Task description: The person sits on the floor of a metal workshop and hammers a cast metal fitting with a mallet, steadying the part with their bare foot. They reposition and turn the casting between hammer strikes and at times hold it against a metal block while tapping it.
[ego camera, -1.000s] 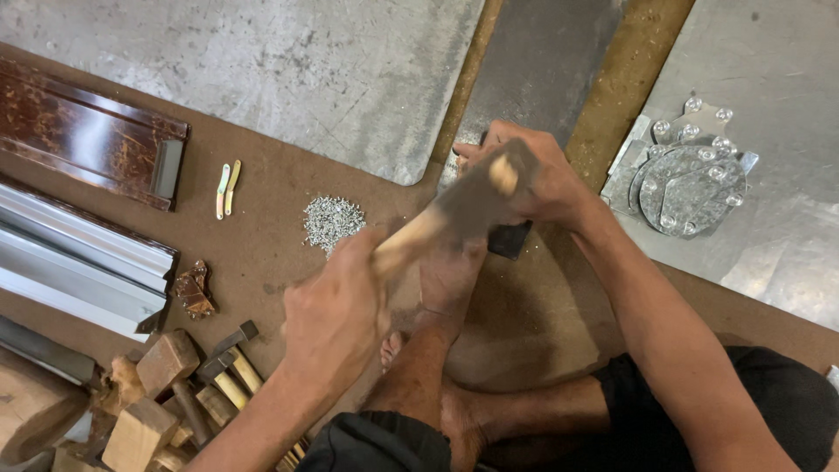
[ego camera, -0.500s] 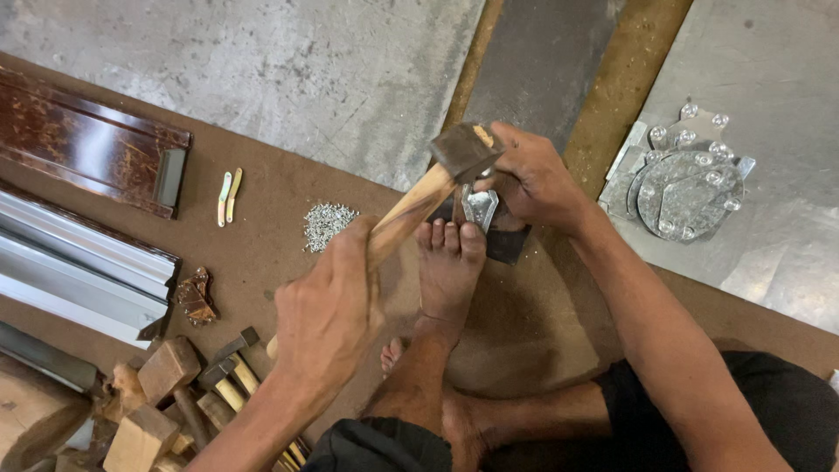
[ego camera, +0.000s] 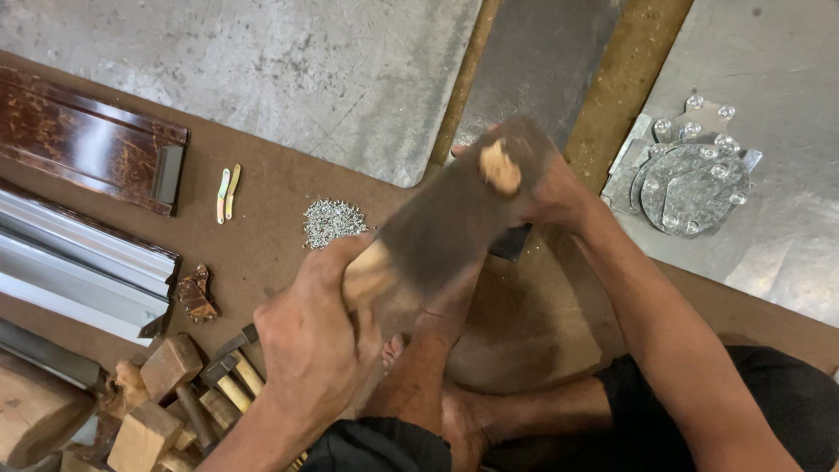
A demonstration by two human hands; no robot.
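Note:
My left hand (ego camera: pixel 315 341) grips the pale wooden handle of a hammer (ego camera: pixel 454 218). The hammer is raised towards the camera and its dark head is a blur. Behind the blur, my right hand (ego camera: pixel 555 197) rests with curled fingers at a small dark block (ego camera: pixel 514 246) on the brown board (ego camera: pixel 262 227). The hammer hides most of the small shiny metal piece those fingers pinch. My bare foot (ego camera: pixel 441 328) lies on the board just below the block, under the hammer.
A heap of small silver bits (ego camera: pixel 332 220) and two pale strips (ego camera: pixel 227 192) lie to the left. Dark brown moulding (ego camera: pixel 87 144) and silver profiles (ego camera: pixel 79 262) sit at the far left. Wooden blocks and spare hammers (ego camera: pixel 175 393) are bottom left, and round metal plates (ego camera: pixel 690 179) are at the right.
The hammer came down on the piece at the dark block half a second ago and has swung back up towards the camera. My right hand stays at the block.

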